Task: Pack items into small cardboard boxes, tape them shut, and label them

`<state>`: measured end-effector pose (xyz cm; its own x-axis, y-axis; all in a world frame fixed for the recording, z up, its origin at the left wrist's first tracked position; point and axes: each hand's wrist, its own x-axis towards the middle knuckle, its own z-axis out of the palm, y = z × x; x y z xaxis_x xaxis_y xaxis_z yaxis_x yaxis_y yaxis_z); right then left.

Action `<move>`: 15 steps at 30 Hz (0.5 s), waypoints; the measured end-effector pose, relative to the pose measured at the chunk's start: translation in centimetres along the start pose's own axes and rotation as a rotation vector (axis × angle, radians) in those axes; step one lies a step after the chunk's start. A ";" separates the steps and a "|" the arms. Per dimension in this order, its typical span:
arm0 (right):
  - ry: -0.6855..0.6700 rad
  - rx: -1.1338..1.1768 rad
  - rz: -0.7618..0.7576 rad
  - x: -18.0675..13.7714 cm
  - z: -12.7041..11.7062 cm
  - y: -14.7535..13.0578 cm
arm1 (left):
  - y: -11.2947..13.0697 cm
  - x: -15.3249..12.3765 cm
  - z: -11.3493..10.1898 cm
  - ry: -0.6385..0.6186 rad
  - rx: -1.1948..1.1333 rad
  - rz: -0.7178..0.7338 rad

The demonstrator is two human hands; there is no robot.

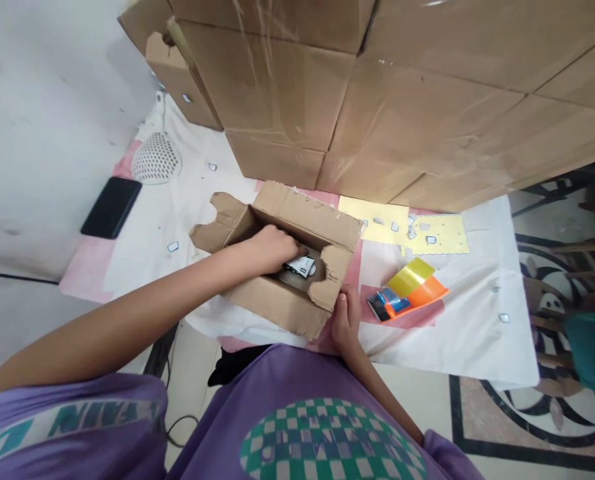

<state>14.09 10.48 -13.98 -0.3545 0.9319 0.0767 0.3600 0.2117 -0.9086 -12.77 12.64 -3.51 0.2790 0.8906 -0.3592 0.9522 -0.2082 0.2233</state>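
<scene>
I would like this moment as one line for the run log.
left hand: inside open cardboard box, at white item, grip unclear | right hand: at box's right end | nearby: orange-yellow item

A smudged white wall (47, 100) rises at left, pale floor (427, 393) with black-bordered patterning (572, 419) at right.

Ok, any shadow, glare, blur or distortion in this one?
Head view: shadow inside the open box, around the left hand; head view: pale glints on the stacked cartons; head view: marks on the white packet too small to read; head view: the teal thing at the right edge blurred, with apparent wide-angle stretch toward the margins.
</scene>
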 end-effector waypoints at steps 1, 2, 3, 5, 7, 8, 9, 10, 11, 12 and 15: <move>0.008 0.013 0.003 0.0 0.0 0.1 | 0.2 -0.3 -0.6 0.011 -0.025 -0.003; 0.023 0.035 0.005 -0.1 0.0 0.2 | 0.4 -0.9 -1.4 0.029 -0.052 -0.012; 0.040 0.064 0.003 -0.3 -0.1 0.3 | 0.7 -1.9 -2.4 0.069 -0.084 -0.024; 0.079 0.125 -0.025 -0.6 -0.3 0.4 | 1.1 -5.0 -4.2 0.254 -0.166 -0.085; 0.087 0.183 -0.068 -0.9 -0.5 0.2 | 0.9 -8.9 -4.8 0.616 -0.267 -0.218; 0.077 0.230 -0.073 -0.9 -0.6 -0.1 | 0.5 -10.7 -4.4 0.859 -0.322 -0.353; 0.063 0.304 -0.065 -0.7 -0.6 -0.5 | -0.1 -12.2 -3.7 1.073 -0.393 -0.466; 0.043 0.401 -0.042 -0.3 -0.6 -1.1 | -0.7 -13.3 -2.6 1.219 -0.487 -0.520; 0.019 0.510 -0.010 0.4 -0.5 -1.8 | -1.4 -14.0 -1.4 1.247 -0.574 -0.523; 0.000 0.613 0.017 1.3 -0.5 -2.6 | -2.0 -14.3 0.0 1.212 -0.633 -0.498; -0.030 0.753 -0.014 4.8 -0.5 -4.9 | -2.6 -13.9 3.2 0.862 -0.762 -0.283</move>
<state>11.05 14.11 -8.94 -0.3817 0.9200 0.0885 -0.3286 -0.0455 -0.9434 -18.71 -0.52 -1.98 -0.3835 0.9056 0.1814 0.5660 0.0752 0.8210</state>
